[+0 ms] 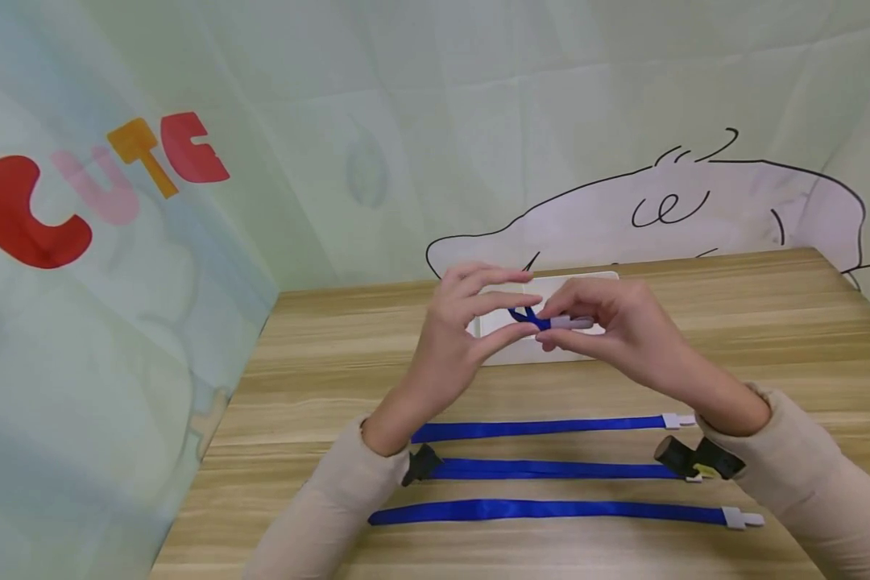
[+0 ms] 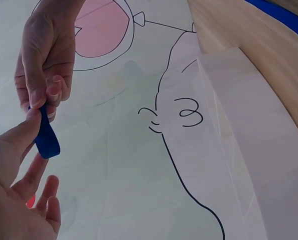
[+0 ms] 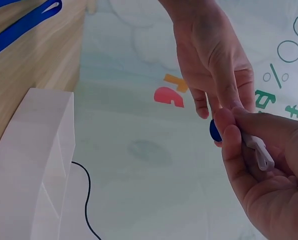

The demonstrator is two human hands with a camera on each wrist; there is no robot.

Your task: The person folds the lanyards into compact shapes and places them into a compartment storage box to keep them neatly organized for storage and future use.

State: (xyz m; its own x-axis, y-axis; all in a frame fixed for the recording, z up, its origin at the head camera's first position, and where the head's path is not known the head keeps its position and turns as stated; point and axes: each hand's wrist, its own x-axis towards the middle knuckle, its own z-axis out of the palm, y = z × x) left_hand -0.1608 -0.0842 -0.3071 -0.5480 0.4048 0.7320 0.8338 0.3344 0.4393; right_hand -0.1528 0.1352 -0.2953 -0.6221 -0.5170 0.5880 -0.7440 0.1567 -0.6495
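Observation:
Over the back of the table, both hands meet at a blue lanyard (image 1: 541, 321) with a white plastic clip (image 3: 261, 156). My right hand (image 1: 616, 318) pinches it between thumb and fingers where strap meets clip, and the clip points right, into the palm. My left hand (image 1: 457, 310) has its thumb against the strap and a finger behind it, the other fingers spread. In the left wrist view, a short blue loop (image 2: 49, 141) hangs between left thumb and finger. Part of the strap is hidden by the fingers.
Nearer the front, three blue lanyards lie straight across the wooden table (image 1: 319, 362): a far one (image 1: 536, 429), a middle one (image 1: 551, 469) and a near one (image 1: 551, 509), clips to the right. A white box (image 1: 544, 353) stands behind, under the hands. Printed curtains hang beyond.

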